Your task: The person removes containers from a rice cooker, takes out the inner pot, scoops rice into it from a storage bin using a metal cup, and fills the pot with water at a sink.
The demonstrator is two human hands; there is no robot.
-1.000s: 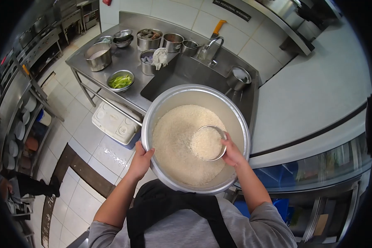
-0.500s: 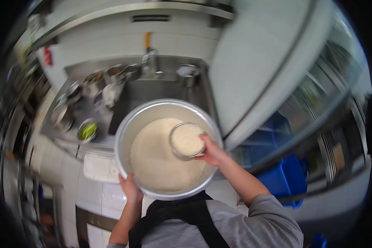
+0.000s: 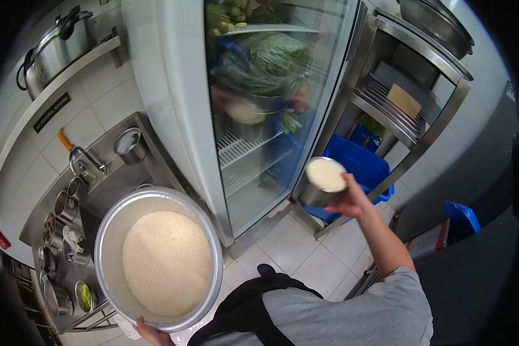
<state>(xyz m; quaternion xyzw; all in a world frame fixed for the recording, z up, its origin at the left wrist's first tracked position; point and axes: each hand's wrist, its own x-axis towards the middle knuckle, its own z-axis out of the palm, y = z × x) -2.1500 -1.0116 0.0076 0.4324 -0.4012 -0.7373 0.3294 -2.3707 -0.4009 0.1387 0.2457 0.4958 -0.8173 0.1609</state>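
My left hand [image 3: 153, 334] grips the near rim of a large aluminium pot [image 3: 106, 230], tilted toward me at the lower left. A broad mound of uncooked white rice [image 3: 170, 262] lies in it. Out to the right, my right hand [image 3: 352, 199] is wrapped around a round steel container [image 3: 316, 195] filled to the top with rice. That container is apart from the pot, over the floor in front of a blue bin [image 3: 360, 158]. The fingers behind and under each held thing are partly hidden.
A glass-door fridge [image 3: 259, 121] with vegetables stands ahead. To its right is a steel rack [image 3: 386, 106]. On the left, a steel sink counter [image 3: 124, 164] carries several metal containers and a tap [image 3: 86, 164]. A lidded pot [image 3: 60, 49] sits on the wall shelf.
My view has turned right, from the sink to the fridge and rack. The right hand has carried the rice-filled container out from over the pot, to the right. The left hand still holds the rim.
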